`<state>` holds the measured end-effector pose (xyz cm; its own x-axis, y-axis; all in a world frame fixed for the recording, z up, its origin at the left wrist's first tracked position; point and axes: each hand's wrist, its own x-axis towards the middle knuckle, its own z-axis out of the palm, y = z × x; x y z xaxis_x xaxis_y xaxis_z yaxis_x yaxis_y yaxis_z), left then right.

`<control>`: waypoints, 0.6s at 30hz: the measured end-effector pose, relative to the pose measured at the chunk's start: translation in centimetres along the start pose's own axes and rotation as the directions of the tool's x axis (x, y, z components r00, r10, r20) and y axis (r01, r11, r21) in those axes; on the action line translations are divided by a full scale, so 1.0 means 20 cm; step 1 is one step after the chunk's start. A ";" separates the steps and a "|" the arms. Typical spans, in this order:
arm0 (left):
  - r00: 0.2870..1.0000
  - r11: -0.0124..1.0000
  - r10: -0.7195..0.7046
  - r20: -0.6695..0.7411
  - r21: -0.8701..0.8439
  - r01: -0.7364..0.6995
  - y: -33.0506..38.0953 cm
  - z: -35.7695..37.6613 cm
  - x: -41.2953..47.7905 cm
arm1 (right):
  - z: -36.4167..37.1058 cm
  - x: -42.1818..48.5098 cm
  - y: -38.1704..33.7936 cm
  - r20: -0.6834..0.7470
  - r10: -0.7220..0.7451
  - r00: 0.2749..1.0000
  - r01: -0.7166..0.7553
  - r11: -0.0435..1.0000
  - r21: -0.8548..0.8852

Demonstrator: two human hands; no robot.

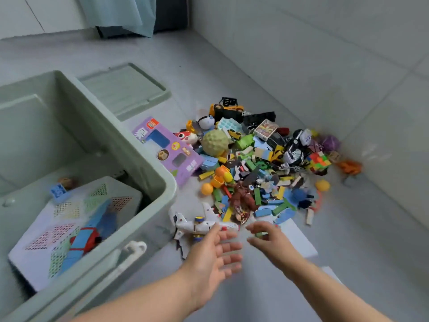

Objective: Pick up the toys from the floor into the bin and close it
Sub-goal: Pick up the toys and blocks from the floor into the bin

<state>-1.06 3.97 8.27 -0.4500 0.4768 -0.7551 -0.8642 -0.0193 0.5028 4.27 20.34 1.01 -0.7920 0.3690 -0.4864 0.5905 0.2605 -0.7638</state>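
A pale green bin [167, 182] stands open at the left. Inside it lie a white patterned box [46, 252] and a blue brick [58, 190]. Its lid [125, 89] rests flat on the floor behind it. A heap of toys [255, 173] covers the floor to the right, with a white toy airplane [199, 225] at its near edge. My left hand [218, 254] hovers just right of the airplane, fingers spread, holding nothing. My right hand [271, 242] is beside it, fingers loosely curved, blurred. A small green piece [261, 234] shows in the gap between thumb and fingers.
A purple toy card [171, 154] leans at the bin's right wall. The heap also holds a bumpy green ball [214, 142], a colour cube [319, 162] and a yellow truck [226, 109]. A white sheet [299, 242] lies under my right hand. A tiled wall runs along the right.
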 end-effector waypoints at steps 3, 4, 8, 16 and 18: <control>0.972 0.992 -0.030 -0.232 -0.126 0.000 -0.10 -0.08 0.23 | 0.14 0.15 0.15 0.012 -0.189 0.982 0.180 0.914 -0.362; 0.961 0.984 -0.050 -0.272 -0.179 0.000 -0.12 -0.10 0.27 | 0.19 0.21 0.17 0.023 -0.246 0.969 0.231 0.867 -0.441; 0.944 0.954 -0.084 -0.320 -0.299 -0.017 -0.18 -0.18 0.35 | 0.28 0.39 0.19 0.100 -0.392 0.915 0.358 0.669 -0.652; 0.935 0.996 0.075 -0.347 -0.014 -0.085 -0.15 -0.10 0.37 | 0.17 0.24 0.21 -0.117 -0.345 0.931 0.289 0.895 -0.341; 0.957 0.985 0.167 -0.237 0.092 -0.149 -0.15 -0.01 0.36 | 0.12 0.12 0.19 -0.219 -0.286 0.933 0.253 0.953 -0.167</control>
<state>-1.73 7.34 1.32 -0.6280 0.2446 -0.7388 -0.7634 -0.0094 0.6459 4.21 20.14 -4.16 -0.8739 0.4647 -0.1425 0.3882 0.4907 -0.7801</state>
